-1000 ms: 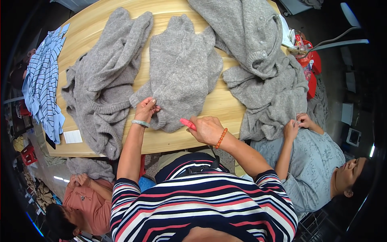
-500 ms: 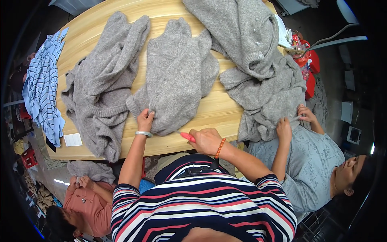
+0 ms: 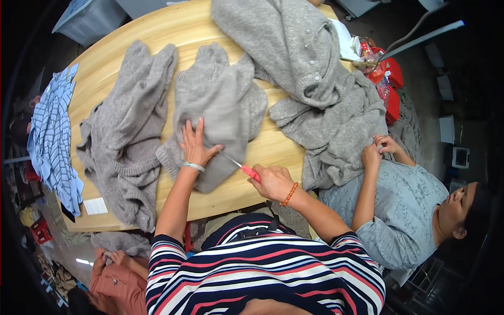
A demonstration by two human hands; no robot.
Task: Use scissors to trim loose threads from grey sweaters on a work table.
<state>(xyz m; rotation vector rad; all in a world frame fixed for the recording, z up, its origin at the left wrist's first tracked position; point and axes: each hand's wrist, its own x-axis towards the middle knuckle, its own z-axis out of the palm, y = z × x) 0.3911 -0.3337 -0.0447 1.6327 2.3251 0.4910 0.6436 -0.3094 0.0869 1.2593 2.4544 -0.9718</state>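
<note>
Right hand (image 3: 274, 182) nearest the wearer, over the near part of a pale wooden table (image 3: 286, 149); its fingers are clamped together around a slim red-handled tool (image 3: 252, 174) with a thin metal shaft; exact kind of tool cannot be told. Left hand (image 3: 195, 149) lies palm down, fingers spread apart, on a soft grey knitted garment (image 3: 223, 105); no fold is seen pinched; the garment sits mid-table, long axis running away from the wearer, surface partly blurred. Governing relation: the tool slants, handle to the lower right, shaft to the upper left across the garment's lower right edge, tip near the left thumb; contact between tip and knit cannot be told; the left hand is the nearer, resting on the garment, the right just beside it. Farther out: a co-worker's hands (image 3: 379, 148) close together at right; a crumpled grey knitted heap (image 3: 341, 128) beside them; blue striped cloth (image 3: 55, 139) at far left; beyond the table, a grey-blue plastic bin (image 3: 90, 25).
</note>
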